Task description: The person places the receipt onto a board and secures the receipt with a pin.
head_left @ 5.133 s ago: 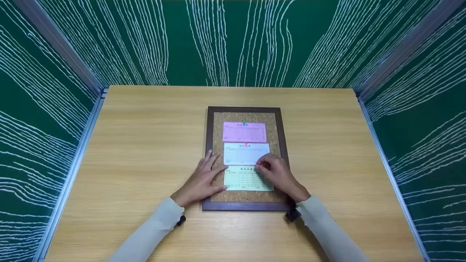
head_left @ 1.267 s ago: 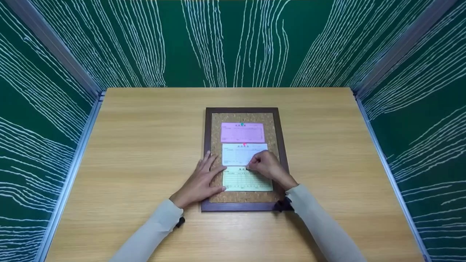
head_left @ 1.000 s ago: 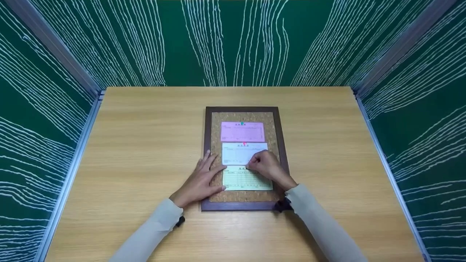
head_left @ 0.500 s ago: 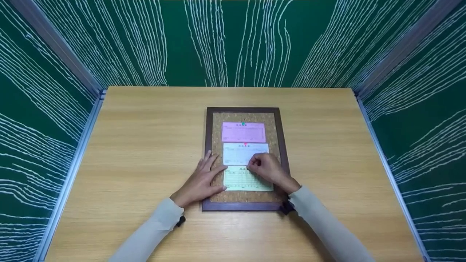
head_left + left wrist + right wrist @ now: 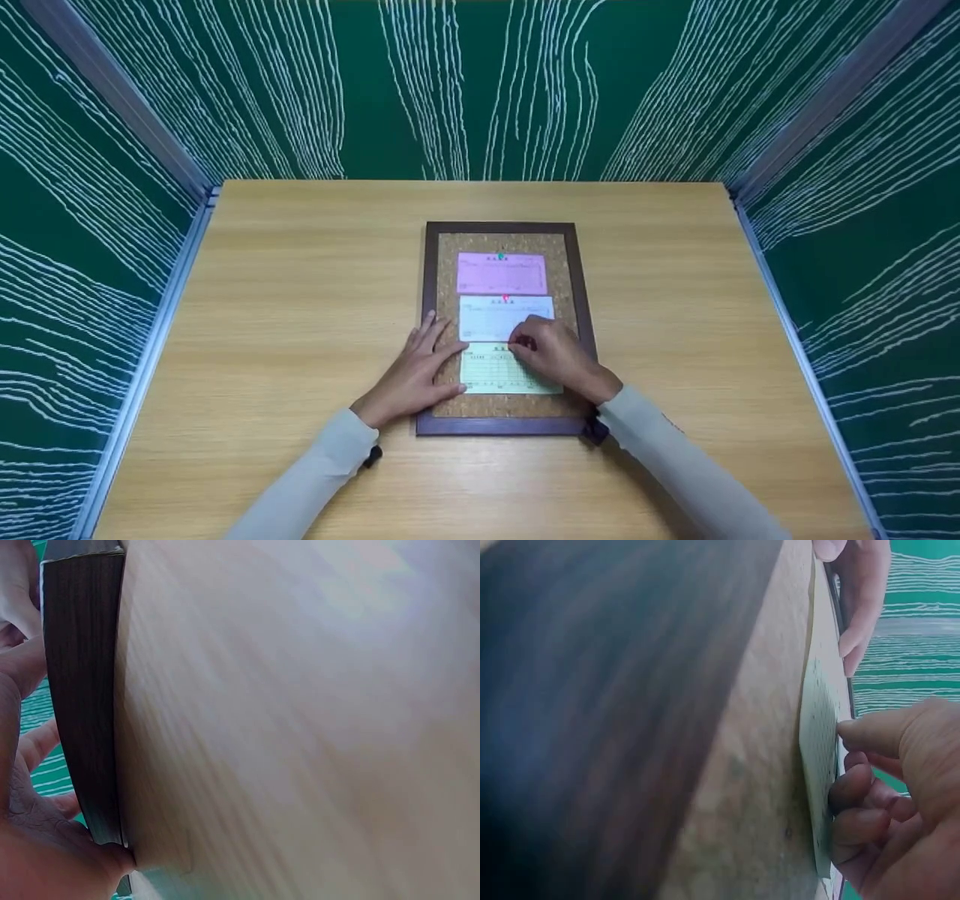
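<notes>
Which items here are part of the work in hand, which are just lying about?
In hand: cork board; yellow slip; left hand resting on the frame; right hand at the slip's top edge.
Lying about: pink slip; white slip; table.

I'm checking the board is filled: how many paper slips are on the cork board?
3. A pink slip at the top, a white slip in the middle, a pale green slip at the bottom, partly under the right hand. None seems hidden.
</notes>
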A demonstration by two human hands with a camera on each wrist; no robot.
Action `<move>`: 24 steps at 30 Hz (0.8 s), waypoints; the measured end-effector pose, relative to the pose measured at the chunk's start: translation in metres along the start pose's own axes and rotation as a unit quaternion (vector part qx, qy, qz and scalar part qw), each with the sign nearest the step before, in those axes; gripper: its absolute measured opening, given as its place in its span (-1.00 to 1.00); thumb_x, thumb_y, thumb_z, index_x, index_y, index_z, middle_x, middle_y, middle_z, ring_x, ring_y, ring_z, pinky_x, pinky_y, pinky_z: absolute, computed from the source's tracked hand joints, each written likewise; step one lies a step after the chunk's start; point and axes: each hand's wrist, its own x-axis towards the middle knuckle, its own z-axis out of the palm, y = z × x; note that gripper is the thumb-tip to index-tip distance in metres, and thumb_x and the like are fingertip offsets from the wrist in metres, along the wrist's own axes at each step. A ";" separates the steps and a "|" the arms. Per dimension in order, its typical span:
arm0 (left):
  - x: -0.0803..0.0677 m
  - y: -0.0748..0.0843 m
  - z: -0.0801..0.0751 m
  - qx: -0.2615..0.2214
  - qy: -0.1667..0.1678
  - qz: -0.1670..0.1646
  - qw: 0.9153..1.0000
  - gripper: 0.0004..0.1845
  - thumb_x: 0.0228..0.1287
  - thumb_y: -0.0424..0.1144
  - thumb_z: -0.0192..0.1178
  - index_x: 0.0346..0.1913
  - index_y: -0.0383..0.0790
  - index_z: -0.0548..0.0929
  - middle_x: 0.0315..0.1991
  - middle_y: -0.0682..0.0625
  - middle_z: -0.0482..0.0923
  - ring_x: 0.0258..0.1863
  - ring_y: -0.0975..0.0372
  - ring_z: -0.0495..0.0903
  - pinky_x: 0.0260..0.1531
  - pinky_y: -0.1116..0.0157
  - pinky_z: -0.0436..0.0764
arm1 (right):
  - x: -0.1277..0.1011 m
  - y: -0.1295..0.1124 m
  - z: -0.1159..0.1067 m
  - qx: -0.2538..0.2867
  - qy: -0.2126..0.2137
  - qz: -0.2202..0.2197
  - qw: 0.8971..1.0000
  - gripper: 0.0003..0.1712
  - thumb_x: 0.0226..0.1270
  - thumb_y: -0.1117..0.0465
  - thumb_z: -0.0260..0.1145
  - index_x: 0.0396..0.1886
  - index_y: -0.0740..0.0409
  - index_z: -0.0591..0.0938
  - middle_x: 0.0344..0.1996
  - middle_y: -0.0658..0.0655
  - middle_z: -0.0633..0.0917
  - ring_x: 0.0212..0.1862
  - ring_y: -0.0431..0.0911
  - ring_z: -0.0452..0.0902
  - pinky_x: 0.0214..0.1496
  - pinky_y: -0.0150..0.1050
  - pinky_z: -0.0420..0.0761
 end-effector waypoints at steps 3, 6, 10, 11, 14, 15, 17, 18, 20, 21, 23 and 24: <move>0.000 0.000 0.000 -0.001 0.003 0.000 1.000 -0.23 0.47 0.15 0.43 0.62 -0.02 0.51 0.80 -0.24 -0.06 0.80 -0.17 -0.32 0.72 -0.23 -0.18 | 0.000 0.002 -0.001 -0.017 -0.003 -0.013 1.000 -0.94 0.50 0.24 0.54 -0.24 0.06 0.86 -0.32 -0.05 0.74 -0.29 -0.22 0.63 -0.28 -0.31 0.67; 0.000 0.000 0.000 -0.001 0.002 -0.001 1.000 -0.24 0.47 0.16 0.42 0.62 -0.02 0.51 0.80 -0.24 -0.06 0.80 -0.17 -0.32 0.72 -0.24 -0.18 | 0.001 0.005 -0.001 -0.028 -0.002 -0.034 0.999 -0.94 0.50 0.24 0.54 -0.25 0.06 0.86 -0.31 -0.05 0.73 -0.29 -0.22 0.64 -0.28 -0.31 0.68; 0.000 0.000 0.000 -0.002 0.000 -0.001 1.000 -0.23 0.48 0.17 0.41 0.63 -0.01 0.50 0.81 -0.24 -0.07 0.80 -0.17 -0.33 0.72 -0.23 -0.19 | 0.002 0.008 -0.002 -0.036 0.002 -0.063 0.997 -0.95 0.48 0.24 0.54 -0.24 0.08 0.86 -0.30 -0.02 0.74 -0.27 -0.20 0.68 -0.26 -0.28 0.73; -0.001 0.000 0.000 -0.002 -0.001 -0.001 1.000 -0.23 0.48 0.17 0.40 0.63 -0.01 0.50 0.81 -0.23 -0.07 0.80 -0.17 -0.33 0.72 -0.23 -0.19 | 0.002 0.009 -0.003 -0.036 0.002 -0.066 0.997 -0.95 0.49 0.23 0.54 -0.24 0.08 0.86 -0.30 -0.02 0.74 -0.26 -0.20 0.68 -0.25 -0.28 0.73; -0.001 0.000 0.000 -0.004 0.002 0.003 1.000 -0.24 0.48 0.16 0.41 0.62 -0.02 0.51 0.80 -0.24 -0.06 0.80 -0.18 -0.32 0.72 -0.24 -0.19 | 0.002 0.010 -0.004 -0.033 0.001 -0.073 0.997 -0.95 0.49 0.23 0.54 -0.22 0.08 0.87 -0.29 -0.01 0.74 -0.25 -0.19 0.69 -0.23 -0.28 0.74; -0.001 0.000 0.001 -0.003 0.004 0.004 1.000 -0.24 0.48 0.16 0.41 0.61 -0.02 0.51 0.80 -0.23 -0.05 0.80 -0.18 -0.32 0.72 -0.25 -0.17 | 0.002 0.010 -0.004 -0.032 0.001 -0.074 0.997 -0.96 0.49 0.23 0.54 -0.22 0.07 0.87 -0.29 -0.02 0.74 -0.25 -0.19 0.68 -0.23 -0.28 0.74; 0.000 0.000 0.001 -0.003 0.007 0.005 1.000 -0.25 0.47 0.15 0.43 0.61 -0.02 0.52 0.80 -0.23 -0.04 0.79 -0.20 -0.31 0.71 -0.27 -0.15 | 0.002 0.009 -0.005 -0.031 0.002 -0.076 0.997 -0.96 0.48 0.22 0.56 -0.23 0.07 0.88 -0.30 -0.02 0.74 -0.26 -0.18 0.68 -0.24 -0.27 0.74; 0.000 -0.001 0.001 -0.002 0.008 0.005 1.000 -0.24 0.46 0.15 0.44 0.60 -0.02 0.52 0.80 -0.23 -0.04 0.79 -0.21 -0.30 0.71 -0.28 -0.14 | 0.002 0.009 -0.005 -0.030 0.003 -0.075 0.997 -0.96 0.48 0.22 0.56 -0.23 0.06 0.88 -0.31 -0.02 0.75 -0.26 -0.18 0.68 -0.25 -0.26 0.73; 0.001 -0.001 0.002 0.001 0.009 0.006 1.000 -0.24 0.45 0.14 0.44 0.60 -0.03 0.52 0.80 -0.23 -0.04 0.79 -0.22 -0.29 0.70 -0.30 -0.12 | 0.002 0.008 -0.005 -0.028 0.003 -0.071 0.997 -0.96 0.47 0.22 0.58 -0.24 0.05 0.89 -0.32 -0.02 0.75 -0.27 -0.17 0.68 -0.25 -0.25 0.74; 0.001 -0.001 0.001 0.002 0.009 0.005 1.000 -0.24 0.45 0.14 0.45 0.60 -0.03 0.52 0.80 -0.23 -0.05 0.79 -0.22 -0.29 0.70 -0.30 -0.11 | 0.003 0.008 -0.005 -0.027 0.001 -0.067 0.997 -0.96 0.46 0.21 0.58 -0.25 0.05 0.89 -0.32 -0.03 0.75 -0.27 -0.17 0.68 -0.24 -0.25 0.74; 0.001 -0.001 0.001 0.004 0.007 0.002 1.000 -0.23 0.44 0.15 0.45 0.61 -0.03 0.52 0.80 -0.23 -0.05 0.79 -0.21 -0.29 0.70 -0.30 -0.12 | 0.004 0.008 -0.006 -0.021 -0.004 -0.053 0.998 -0.95 0.46 0.21 0.59 -0.26 0.04 0.89 -0.32 -0.03 0.75 -0.26 -0.18 0.68 -0.23 -0.26 0.74; 0.001 -0.001 0.001 0.004 0.006 0.000 1.000 -0.23 0.45 0.15 0.45 0.61 -0.02 0.52 0.81 -0.22 -0.06 0.79 -0.20 -0.30 0.70 -0.29 -0.13 | 0.004 0.008 -0.006 -0.017 -0.008 -0.045 0.999 -0.95 0.46 0.21 0.59 -0.26 0.03 0.90 -0.31 -0.04 0.75 -0.25 -0.19 0.68 -0.22 -0.27 0.74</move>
